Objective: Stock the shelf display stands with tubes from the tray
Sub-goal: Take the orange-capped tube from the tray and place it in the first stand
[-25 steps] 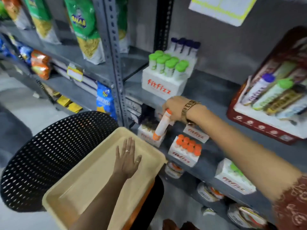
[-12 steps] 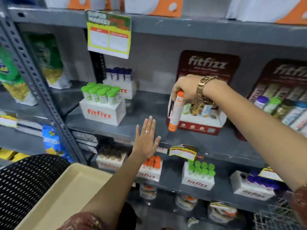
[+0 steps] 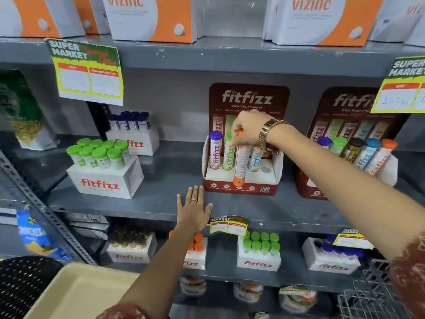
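Note:
My right hand (image 3: 249, 130) grips the top of an orange-capped white tube (image 3: 241, 165), which hangs upright in front of the red fitfizz display stand (image 3: 241, 188) on the middle shelf. That stand holds a purple-capped tube (image 3: 215, 149), a green-capped tube (image 3: 228, 155) and a blue-labelled tube (image 3: 254, 161); one round slot (image 3: 266, 169) at its right shows empty. My left hand (image 3: 195, 211) is spread flat, fingers apart, at the shelf's front edge below the stand. The beige tray (image 3: 76, 293) at lower left shows no tubes in its visible part.
A second red stand (image 3: 318, 191) with several tubes stands to the right. White fitfizz boxes (image 3: 105, 183) of green- and purple-capped tubes stand left. More boxes fill the shelf below. Price tags hang from shelf edges. A black mesh chair (image 3: 23, 284) sits bottom left, a wire basket (image 3: 372, 298) bottom right.
My view has risen from the tray to the shelf. My right hand carried the orange tube up to the red stand. My left hand left the tray and rose to the shelf edge.

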Motion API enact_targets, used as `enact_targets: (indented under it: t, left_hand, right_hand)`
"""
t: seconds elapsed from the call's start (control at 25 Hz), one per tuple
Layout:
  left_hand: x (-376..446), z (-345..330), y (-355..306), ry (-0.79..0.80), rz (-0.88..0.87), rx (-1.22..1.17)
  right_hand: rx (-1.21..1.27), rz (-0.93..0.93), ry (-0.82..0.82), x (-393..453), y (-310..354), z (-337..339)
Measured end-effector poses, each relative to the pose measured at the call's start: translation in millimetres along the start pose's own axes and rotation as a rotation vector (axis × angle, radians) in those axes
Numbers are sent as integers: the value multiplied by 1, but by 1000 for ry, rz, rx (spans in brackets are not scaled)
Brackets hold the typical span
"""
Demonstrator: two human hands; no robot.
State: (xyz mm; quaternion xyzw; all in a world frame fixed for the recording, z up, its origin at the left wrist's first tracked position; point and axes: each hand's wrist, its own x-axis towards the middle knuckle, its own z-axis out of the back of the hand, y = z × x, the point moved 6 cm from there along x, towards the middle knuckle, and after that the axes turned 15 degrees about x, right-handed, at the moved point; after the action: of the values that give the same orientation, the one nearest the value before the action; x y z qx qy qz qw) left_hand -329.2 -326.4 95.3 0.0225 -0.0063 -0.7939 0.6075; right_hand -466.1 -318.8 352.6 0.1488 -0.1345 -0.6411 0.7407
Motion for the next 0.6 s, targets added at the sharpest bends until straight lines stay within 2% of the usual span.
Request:
enact_targets:
  t: [0.08, 0.32, 0.6]
  left_hand:
    - [0, 1, 0, -4, 9, 8]
    - [-3, 6, -2, -5, 0, 54]
    - [-4, 6, -2, 9, -5, 64]
  right_hand:
    - [-43, 12, -62, 2, -3, 2]
    - [91, -124, -68, 4, -16, 18]
    - [29, -190, -70, 3, -18, 24]
